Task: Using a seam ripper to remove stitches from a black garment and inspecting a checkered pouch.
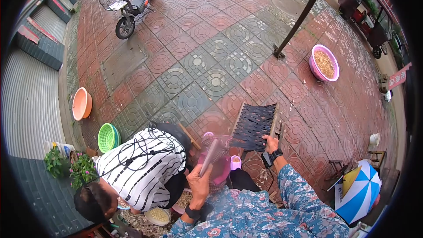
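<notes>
My left hand (199,186) is closed on the rim of a pink mesh basket (210,156), which is tilted so that its edge faces up; its full shape is partly hidden. My right hand (271,144) grips the side frame of a low stool (254,125) with a woven black strap seat. A small pink cup (235,163) stands between the basket and the stool. Near my left wrist, a bowl of pale pieces (157,216) and a basin of brownish pieces (184,199) sit low down.
A person in a striped shirt (143,167) bends over at the left. Beyond are a green basket (109,138), an orange basin (82,104) and an electric scooter (132,6). A filled pink basin (324,63), a metal pole (302,17) and a blue-white umbrella (362,191) are at the right.
</notes>
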The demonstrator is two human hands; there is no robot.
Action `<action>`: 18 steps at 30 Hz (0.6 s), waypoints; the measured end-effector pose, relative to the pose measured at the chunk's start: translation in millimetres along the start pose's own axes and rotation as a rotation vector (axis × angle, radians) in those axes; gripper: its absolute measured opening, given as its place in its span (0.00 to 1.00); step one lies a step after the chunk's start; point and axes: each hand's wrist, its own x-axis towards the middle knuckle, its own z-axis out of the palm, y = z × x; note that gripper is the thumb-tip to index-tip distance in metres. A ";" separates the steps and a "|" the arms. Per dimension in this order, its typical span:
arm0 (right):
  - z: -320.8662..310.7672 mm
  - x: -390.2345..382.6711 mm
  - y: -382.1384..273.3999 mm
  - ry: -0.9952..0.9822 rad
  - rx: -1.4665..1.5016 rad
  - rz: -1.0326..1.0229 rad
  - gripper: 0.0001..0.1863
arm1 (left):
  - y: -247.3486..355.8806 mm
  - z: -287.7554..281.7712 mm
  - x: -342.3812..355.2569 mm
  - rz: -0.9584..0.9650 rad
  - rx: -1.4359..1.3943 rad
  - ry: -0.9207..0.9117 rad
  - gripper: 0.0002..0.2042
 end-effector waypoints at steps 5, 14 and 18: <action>119.5 38.5 -39.1 -0.132 -0.072 0.024 0.14 | 19.0 9.0 87.2 -0.104 0.006 -0.001 0.09; 318.3 119.6 -80.8 -0.281 -0.243 0.000 0.16 | 18.5 12.9 211.1 -0.216 0.061 0.070 0.09; 354.6 174.8 -78.6 -0.384 -0.196 0.036 0.21 | 3.4 39.0 248.0 -0.254 0.109 0.155 0.10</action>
